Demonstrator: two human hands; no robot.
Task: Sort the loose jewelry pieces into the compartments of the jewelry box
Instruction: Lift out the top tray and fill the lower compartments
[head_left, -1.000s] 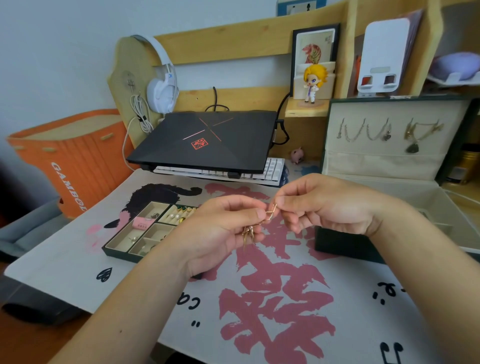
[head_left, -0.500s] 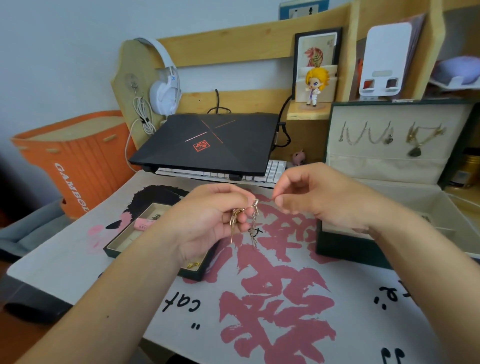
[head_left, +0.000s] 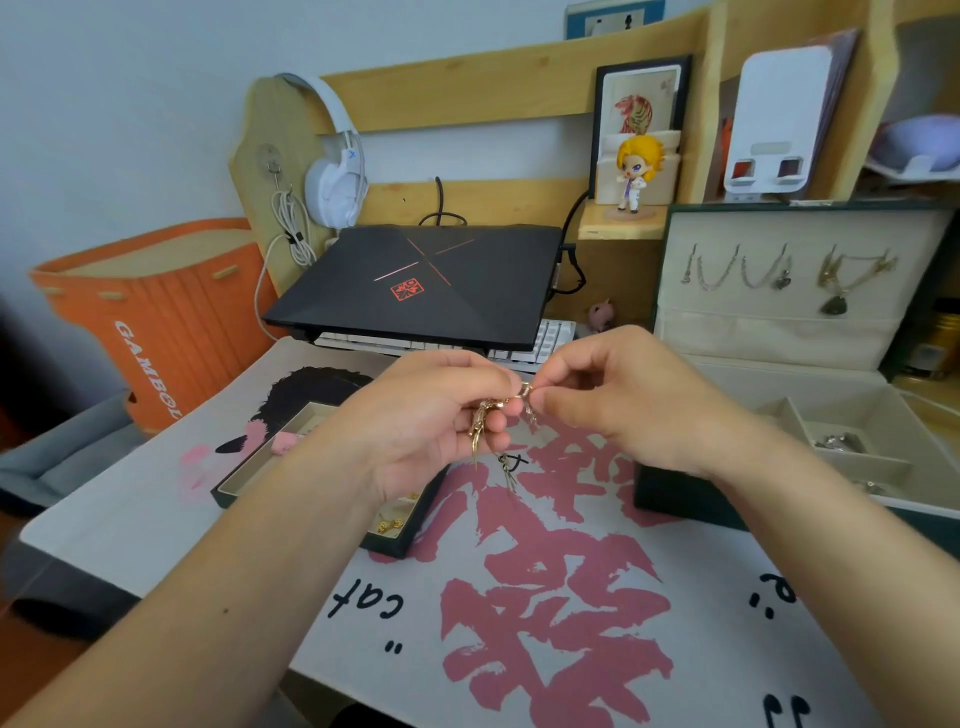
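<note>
While both hands are raised above the desk mat (head_left: 156, 519), the left hand (head_left: 426, 431) grips a cluster of gold-coloured earrings (head_left: 480, 423), its fingers curled round the thin metal pieces. The right hand (head_left: 623, 410) pinches the small ring at the top of the same cluster between thumb and forefinger, so the two hands meet at that point. Slender pointed drops hang below the grip; one darker strand dangles lowest. Fine detail of the pieces is too small to tell.

Below and left of the grip lies a dark-rimmed tray (head_left: 400, 540) with a pale lining and square compartments, largely hidden by the left forearm; small gold pieces show in its near corner. To the right of the grip stands the jewelry box (head_left: 675, 499), dark outside, cream fabric inside, lid upright with chain necklaces (head_left: 737, 273) hung across it; silver-coloured pieces sit in one compartment. Beyond the grip are a closed black laptop (head_left: 415, 286) over a white keyboard (head_left: 550, 338), white headphones (head_left: 335, 176) on a wooden shelf, and a blond figurine (head_left: 636, 171).
</note>
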